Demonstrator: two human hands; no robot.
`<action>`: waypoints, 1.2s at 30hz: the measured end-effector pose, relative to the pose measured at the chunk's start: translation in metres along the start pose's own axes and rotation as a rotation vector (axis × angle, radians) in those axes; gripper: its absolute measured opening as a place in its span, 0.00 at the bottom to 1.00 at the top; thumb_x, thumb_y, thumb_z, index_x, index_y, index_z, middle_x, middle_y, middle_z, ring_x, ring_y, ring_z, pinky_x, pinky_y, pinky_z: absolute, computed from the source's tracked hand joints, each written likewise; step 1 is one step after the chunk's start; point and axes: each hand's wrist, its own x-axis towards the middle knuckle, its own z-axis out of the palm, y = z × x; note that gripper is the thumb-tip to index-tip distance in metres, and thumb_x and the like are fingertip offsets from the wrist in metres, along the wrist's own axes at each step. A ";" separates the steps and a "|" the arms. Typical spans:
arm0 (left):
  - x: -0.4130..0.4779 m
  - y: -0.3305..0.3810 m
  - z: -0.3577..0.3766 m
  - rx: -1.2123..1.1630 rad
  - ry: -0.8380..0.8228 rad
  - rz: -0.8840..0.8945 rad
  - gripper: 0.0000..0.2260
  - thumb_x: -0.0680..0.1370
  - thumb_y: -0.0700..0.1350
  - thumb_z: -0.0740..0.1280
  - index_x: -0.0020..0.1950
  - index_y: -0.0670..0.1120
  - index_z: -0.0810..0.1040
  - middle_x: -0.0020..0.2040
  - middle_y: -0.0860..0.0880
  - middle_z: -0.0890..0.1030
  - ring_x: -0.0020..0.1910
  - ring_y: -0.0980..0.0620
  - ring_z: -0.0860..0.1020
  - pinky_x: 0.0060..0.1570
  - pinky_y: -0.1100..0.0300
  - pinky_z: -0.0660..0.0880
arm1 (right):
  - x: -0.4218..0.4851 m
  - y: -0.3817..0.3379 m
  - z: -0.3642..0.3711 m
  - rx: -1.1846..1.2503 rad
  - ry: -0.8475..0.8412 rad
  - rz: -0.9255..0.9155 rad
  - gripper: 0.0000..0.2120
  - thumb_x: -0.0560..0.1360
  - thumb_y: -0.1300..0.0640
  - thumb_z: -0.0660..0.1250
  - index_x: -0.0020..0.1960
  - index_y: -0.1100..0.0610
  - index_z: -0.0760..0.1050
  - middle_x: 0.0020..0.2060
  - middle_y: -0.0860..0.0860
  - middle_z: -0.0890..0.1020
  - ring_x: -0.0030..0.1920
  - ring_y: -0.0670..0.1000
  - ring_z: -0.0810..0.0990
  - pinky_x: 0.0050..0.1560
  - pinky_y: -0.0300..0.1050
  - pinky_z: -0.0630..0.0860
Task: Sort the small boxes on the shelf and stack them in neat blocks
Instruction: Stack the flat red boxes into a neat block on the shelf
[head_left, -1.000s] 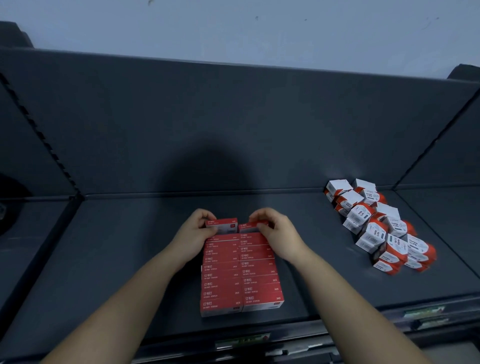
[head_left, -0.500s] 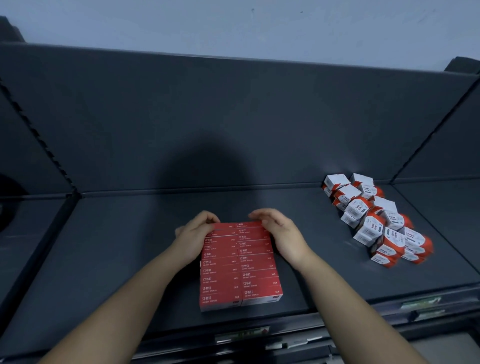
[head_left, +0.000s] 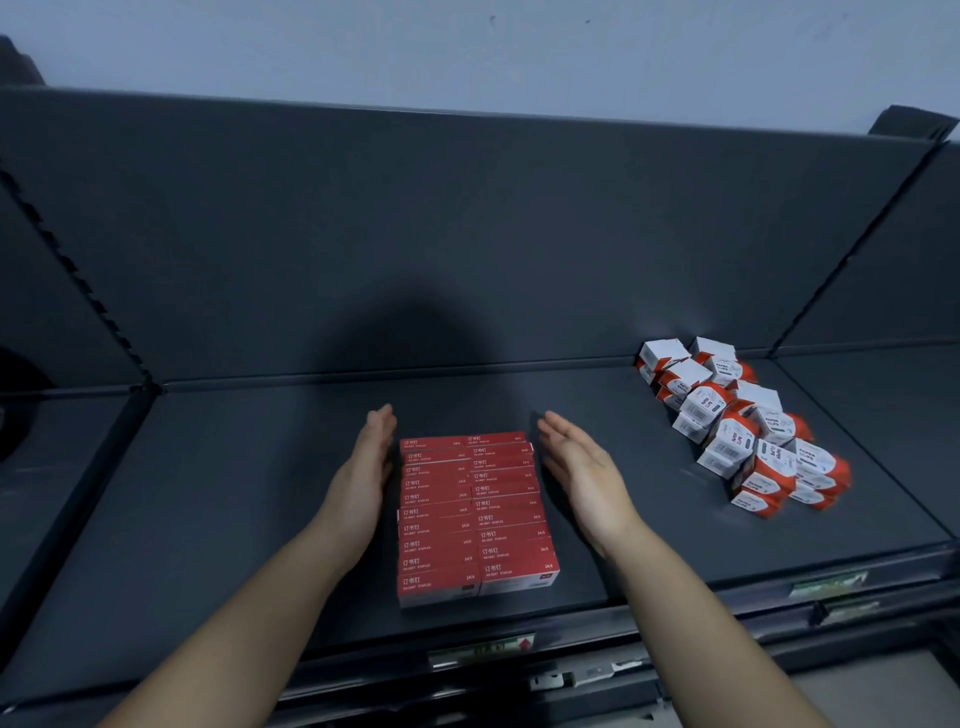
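Observation:
A neat block of red staple boxes lies in two columns on the dark shelf, near its front edge. My left hand stands flat and upright along the block's left side, touching or nearly touching it. My right hand is held flat on the block's right side, a small gap away. Both hands have straight fingers and hold nothing. At the right, a loose pile of white-and-orange paper clip boxes lies tumbled in a diagonal heap.
The shelf's dark back panel rises behind. Angled dividers stand at the left and right. Price label holders run along the front edge. Bare shelf lies left of the red block and between block and pile.
My hands set the last red boxes down at the block's far end, then let go and moved to the block's two sides, palms facing inward.

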 end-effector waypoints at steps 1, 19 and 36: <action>-0.005 -0.001 0.003 -0.056 -0.009 -0.018 0.35 0.75 0.68 0.49 0.79 0.53 0.56 0.78 0.55 0.59 0.75 0.58 0.59 0.76 0.55 0.52 | -0.004 0.001 0.003 -0.018 -0.016 0.009 0.19 0.83 0.58 0.57 0.73 0.52 0.67 0.71 0.48 0.72 0.70 0.44 0.70 0.75 0.46 0.62; -0.058 0.024 0.045 -0.183 -0.007 -0.018 0.24 0.83 0.55 0.41 0.78 0.49 0.53 0.47 0.65 0.70 0.32 0.78 0.74 0.30 0.80 0.70 | -0.034 -0.005 0.028 -0.145 -0.113 0.105 0.25 0.83 0.56 0.51 0.78 0.41 0.55 0.54 0.36 0.76 0.49 0.38 0.79 0.40 0.31 0.75; -0.059 -0.003 0.022 -0.159 -0.060 -0.026 0.28 0.79 0.63 0.45 0.77 0.54 0.57 0.74 0.60 0.66 0.61 0.70 0.70 0.59 0.69 0.65 | -0.051 -0.001 0.023 -0.131 -0.104 0.042 0.25 0.83 0.46 0.55 0.78 0.43 0.55 0.69 0.35 0.67 0.69 0.39 0.67 0.72 0.41 0.61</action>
